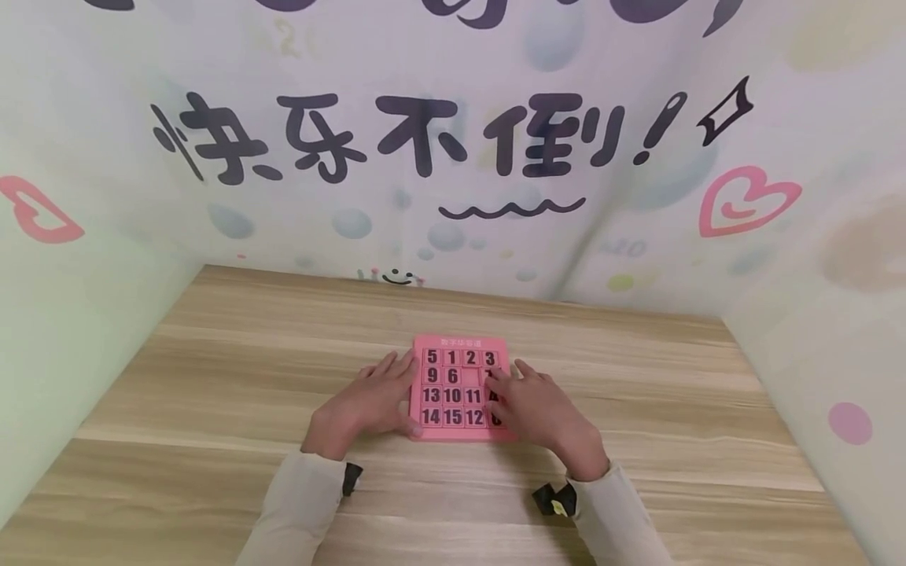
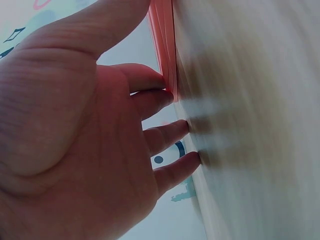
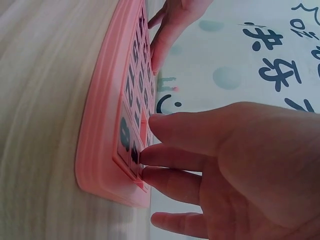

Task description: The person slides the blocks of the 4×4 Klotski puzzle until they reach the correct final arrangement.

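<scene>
A pink sliding number puzzle (image 1: 460,434) lies flat on the table, its square tiles printed with black numbers. One gap (image 1: 470,376) shows in the second row, between the 6 tile (image 1: 452,376) and the right column. My left hand (image 1: 368,401) rests along the puzzle's left side, the thumb near the lower corner; in the left wrist view its index and middle fingertips touch the pink edge (image 2: 167,45). From the right, my right hand (image 1: 538,405) reaches over the rightmost column, fingertips on the tiles (image 3: 125,132) and partly hiding their numbers.
The wood-grain table (image 1: 212,377) ends at a pale printed wall cloth (image 1: 354,251) with dark lettering, and walls rise on both sides. Black wrist-worn pieces (image 1: 351,479) show at the cuffs of the light sleeves (image 1: 297,503).
</scene>
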Motion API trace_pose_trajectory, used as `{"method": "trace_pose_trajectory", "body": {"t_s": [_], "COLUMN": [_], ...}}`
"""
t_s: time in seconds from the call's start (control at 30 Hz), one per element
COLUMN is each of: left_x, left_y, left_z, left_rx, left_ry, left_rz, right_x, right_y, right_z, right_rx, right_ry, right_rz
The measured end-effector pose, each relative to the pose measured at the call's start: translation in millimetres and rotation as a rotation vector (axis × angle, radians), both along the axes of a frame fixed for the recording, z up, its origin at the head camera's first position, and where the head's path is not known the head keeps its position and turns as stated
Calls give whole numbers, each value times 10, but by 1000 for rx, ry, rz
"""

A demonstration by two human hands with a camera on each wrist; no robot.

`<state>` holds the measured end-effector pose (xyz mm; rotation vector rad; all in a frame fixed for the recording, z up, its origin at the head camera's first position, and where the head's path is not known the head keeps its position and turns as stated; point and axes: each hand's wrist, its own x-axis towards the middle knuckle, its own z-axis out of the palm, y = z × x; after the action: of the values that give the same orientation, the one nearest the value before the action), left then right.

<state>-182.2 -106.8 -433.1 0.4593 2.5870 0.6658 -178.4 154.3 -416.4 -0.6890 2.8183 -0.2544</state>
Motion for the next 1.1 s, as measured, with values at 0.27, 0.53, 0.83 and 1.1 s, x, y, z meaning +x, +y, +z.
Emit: {"method": "trace_pose_trajectory", "body": {"t_s": [0.27,0.53,0.83,1.1], "left_x": [-11,-16,-26,-39], "left_y": [4,3,-5,0], "left_z": [-14,-15,-38,-45], "left_rx": [-4,-2,3,-6], "left_ry": [-3,-6,3,6], "left_rz": [-1,1,0,-5], "right_x": [-3,-3,-1,-5], "right_y": [-1,-37,-82,-116], "right_z": [-25,-37,-79,-108], "right_rx": [-14,-40,-62,-54], "right_ry": [-10,-14,-16,4], "right_rz": [-16,-12,-14,11]}}
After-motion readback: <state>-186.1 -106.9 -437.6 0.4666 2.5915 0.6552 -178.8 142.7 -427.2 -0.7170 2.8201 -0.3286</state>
